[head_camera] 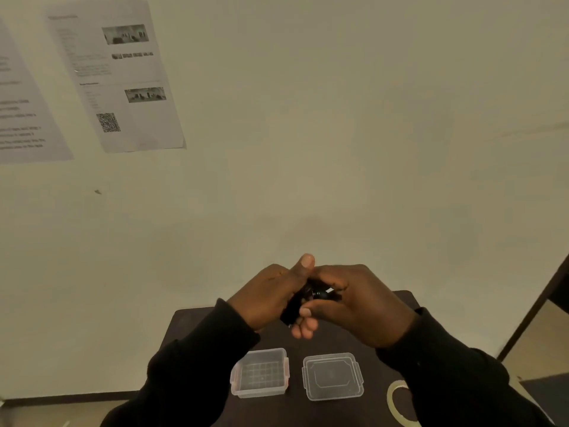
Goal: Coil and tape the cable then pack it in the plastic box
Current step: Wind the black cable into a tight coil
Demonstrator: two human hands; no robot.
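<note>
Both hands are raised together above the small dark table (191, 322). My left hand (271, 295) grips a bundle of black cable (314, 295), thumb pointing up. My right hand (360, 306) curls round the same bundle from the right, and a small pale strip shows on the cable by its fingers. Most of the cable is hidden inside the two hands. Below them on the table stands the clear plastic box (260, 373), open, with its lid (333, 376) lying flat to its right. A roll of tape (397, 402) lies at the table's right, partly under my right sleeve.
A pale wall fills the view behind the table, with printed sheets (120, 75) stuck at the upper left. A dark frame edge (535, 306) runs down the right side. Floor shows at the bottom left and right.
</note>
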